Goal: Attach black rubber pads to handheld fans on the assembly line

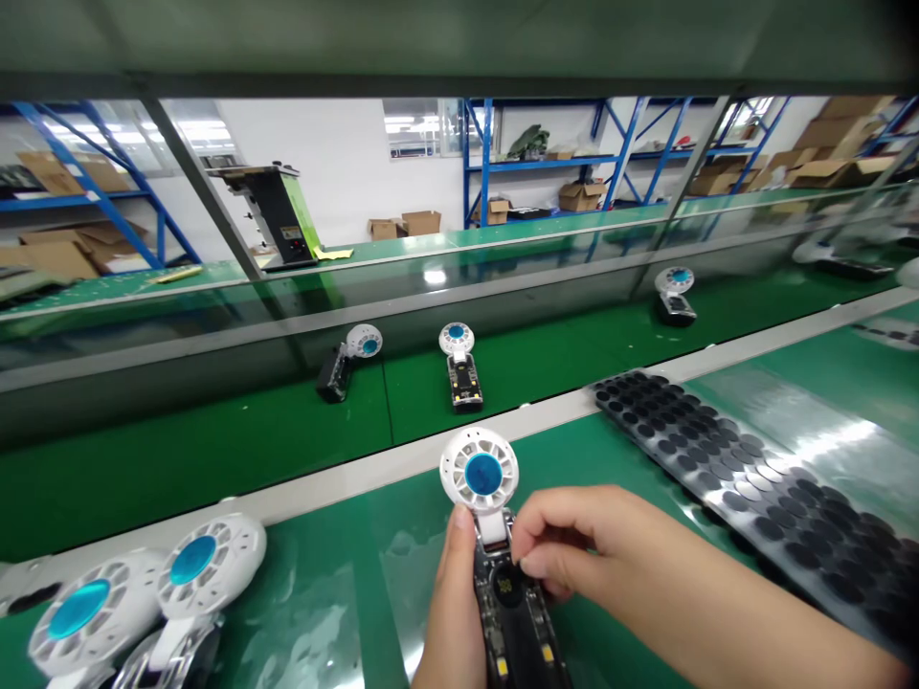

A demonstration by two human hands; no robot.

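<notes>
A worker's left hand (459, 598) steadies a white-headed fan (498, 553) over a green desk (323, 565), its grip holding the dark body along one side, thumb up by the neck. The right hand (567, 541) works at the opposite edge, thumb and forefinger drawn narrow beside a round black disc (508, 584) on the body; whether anything is pinched between them, I cannot tell from here. To the right on the desk lies a sheet of black discs (739, 478). At lower left, two more fans (208, 565) sit side by side. Beyond, others, among them an upright-looking fan (460, 373), lie spaced along a green belt (251, 431), with blue shelves (552, 163) behind.
</notes>
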